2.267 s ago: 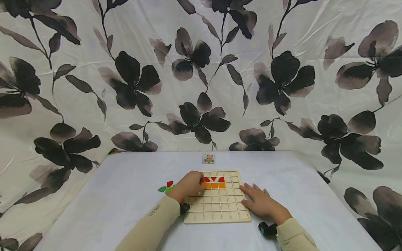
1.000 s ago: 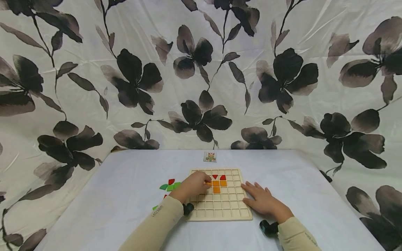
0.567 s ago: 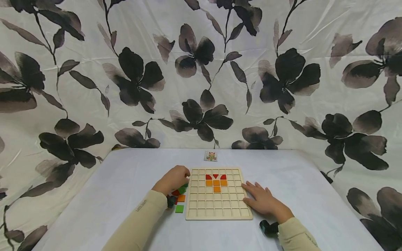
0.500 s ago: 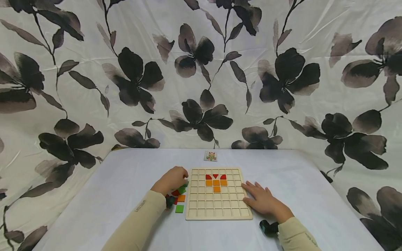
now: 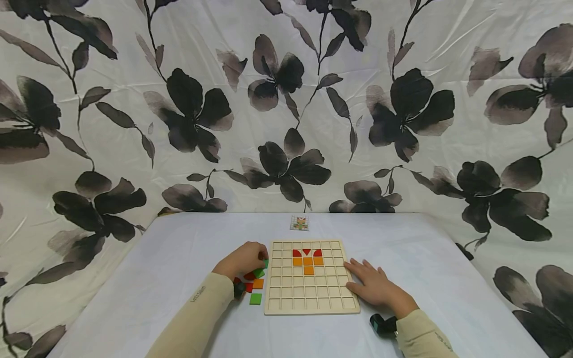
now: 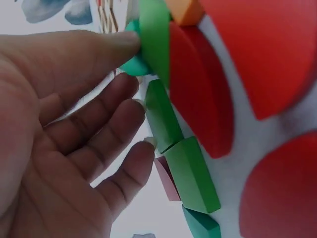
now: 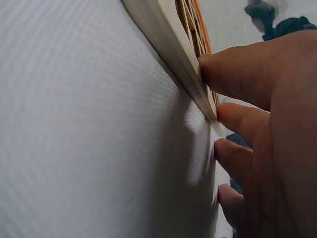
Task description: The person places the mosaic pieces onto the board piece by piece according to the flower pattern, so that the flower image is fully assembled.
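Observation:
My left hand is at the left edge of the wooden grid board, among loose coloured tiles. In the left wrist view its thumb lies on a teal-green tile with a rounded edge, pinched at the fingertips; the other fingers curve in beside a row of green tiles. On the board sit two red quarter-round tiles, a red triangle between them, a row of orange squares below, and one orange square under that row. My right hand rests with spread fingers against the board's right edge.
Left of the board lie a green square, an orange square and red tiles, partly hidden by the left wrist. A small pattern card lies at the back of the white table. Flowered cloth hangs behind.
The left hand has left the upper left of the board for the loose tiles beside it, and its fingertips have lowered slightly there. A lower orange square has joined the pattern. The right hand stays put.

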Action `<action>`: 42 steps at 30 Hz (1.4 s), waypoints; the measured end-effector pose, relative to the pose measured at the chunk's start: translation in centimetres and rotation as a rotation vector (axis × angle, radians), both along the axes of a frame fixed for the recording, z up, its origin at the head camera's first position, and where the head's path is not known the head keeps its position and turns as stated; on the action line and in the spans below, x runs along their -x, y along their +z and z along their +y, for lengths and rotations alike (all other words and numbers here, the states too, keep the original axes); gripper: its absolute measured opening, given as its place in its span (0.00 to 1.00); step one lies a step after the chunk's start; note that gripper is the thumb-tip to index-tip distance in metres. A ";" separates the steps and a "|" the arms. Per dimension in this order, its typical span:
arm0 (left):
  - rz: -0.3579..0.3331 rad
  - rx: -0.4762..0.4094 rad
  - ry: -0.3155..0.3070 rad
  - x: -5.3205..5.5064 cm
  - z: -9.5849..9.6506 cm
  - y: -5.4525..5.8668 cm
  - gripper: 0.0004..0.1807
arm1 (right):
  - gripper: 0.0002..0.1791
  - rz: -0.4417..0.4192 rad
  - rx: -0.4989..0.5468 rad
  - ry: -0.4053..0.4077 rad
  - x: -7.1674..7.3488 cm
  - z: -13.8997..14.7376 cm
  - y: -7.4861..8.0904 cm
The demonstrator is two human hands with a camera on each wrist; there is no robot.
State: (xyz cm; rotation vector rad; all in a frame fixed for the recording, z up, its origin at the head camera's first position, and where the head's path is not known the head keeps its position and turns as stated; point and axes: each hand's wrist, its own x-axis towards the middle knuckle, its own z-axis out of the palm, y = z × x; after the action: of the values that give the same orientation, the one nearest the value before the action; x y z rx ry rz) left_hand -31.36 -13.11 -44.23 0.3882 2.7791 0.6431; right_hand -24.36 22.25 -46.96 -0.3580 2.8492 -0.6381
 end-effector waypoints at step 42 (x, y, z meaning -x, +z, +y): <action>0.150 -0.248 -0.199 -1.5 13.0 -0.7 0.05 | 0.32 0.021 0.004 0.005 0.3 0.3 -0.4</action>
State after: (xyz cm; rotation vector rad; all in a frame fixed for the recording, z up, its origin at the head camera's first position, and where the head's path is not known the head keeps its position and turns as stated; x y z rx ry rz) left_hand -29.91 -0.06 -44.92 0.7820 2.7544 0.9458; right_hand -24.66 22.60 -47.37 -0.3742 2.8669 -0.6423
